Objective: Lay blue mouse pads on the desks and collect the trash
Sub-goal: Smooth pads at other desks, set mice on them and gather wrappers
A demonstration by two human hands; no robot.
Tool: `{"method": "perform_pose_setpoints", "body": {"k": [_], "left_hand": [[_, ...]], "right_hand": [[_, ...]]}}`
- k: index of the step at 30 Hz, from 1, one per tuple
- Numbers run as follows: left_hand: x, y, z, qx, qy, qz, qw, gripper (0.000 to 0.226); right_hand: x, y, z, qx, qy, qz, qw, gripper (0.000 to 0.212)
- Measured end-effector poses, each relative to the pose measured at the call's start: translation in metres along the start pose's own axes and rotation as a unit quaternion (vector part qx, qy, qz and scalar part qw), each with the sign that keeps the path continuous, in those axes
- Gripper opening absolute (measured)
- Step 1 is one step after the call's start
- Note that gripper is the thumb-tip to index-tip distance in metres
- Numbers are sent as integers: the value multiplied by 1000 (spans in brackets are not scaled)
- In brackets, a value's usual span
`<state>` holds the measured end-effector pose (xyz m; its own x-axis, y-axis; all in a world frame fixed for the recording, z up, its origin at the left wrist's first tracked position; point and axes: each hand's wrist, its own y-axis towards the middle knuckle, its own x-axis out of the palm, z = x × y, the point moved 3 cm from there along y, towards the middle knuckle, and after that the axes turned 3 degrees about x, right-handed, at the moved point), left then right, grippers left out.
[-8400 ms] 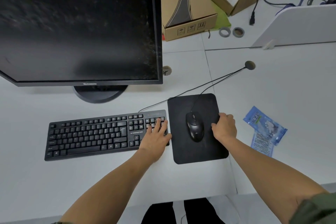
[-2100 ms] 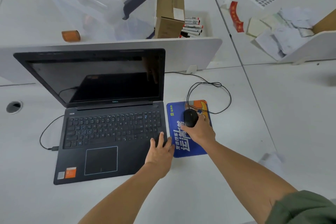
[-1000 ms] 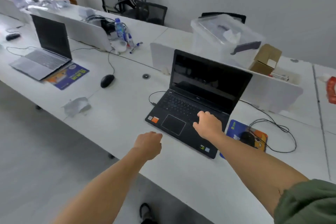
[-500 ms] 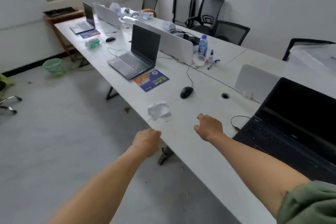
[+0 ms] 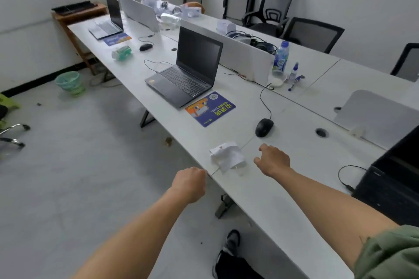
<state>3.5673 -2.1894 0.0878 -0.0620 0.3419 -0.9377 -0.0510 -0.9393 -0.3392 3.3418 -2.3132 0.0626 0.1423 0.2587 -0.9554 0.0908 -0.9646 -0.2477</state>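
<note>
Crumpled white paper (image 5: 227, 157) is lying at the desk (image 5: 301, 149) edge, just nearer than the black mouse (image 5: 264, 127); a blue mouse pad (image 5: 210, 108) is sitting left of that mouse. The right hand (image 5: 273, 161) is hovering below the mouse, fingers loosely bent, empty. The left hand (image 5: 189, 184) is hanging off the desk, fisted, nothing showing in it.

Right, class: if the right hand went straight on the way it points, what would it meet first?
Probably the crumpled white paper, lying just ahead of the right hand; the hand's height above the desk is unclear.
</note>
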Motion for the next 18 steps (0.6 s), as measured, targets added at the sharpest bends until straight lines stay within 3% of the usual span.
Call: {"method": "perform_pose_setpoints", "body": {"k": [9, 18], "left_hand": [[-37, 151, -94, 3, 20, -59, 998, 25], [-50, 255, -130, 51, 37, -117, 991, 31]], "right_hand": [[14, 150, -47, 66, 57, -52, 995, 41], [5, 228, -44, 175, 96, -32, 979, 47]]}}
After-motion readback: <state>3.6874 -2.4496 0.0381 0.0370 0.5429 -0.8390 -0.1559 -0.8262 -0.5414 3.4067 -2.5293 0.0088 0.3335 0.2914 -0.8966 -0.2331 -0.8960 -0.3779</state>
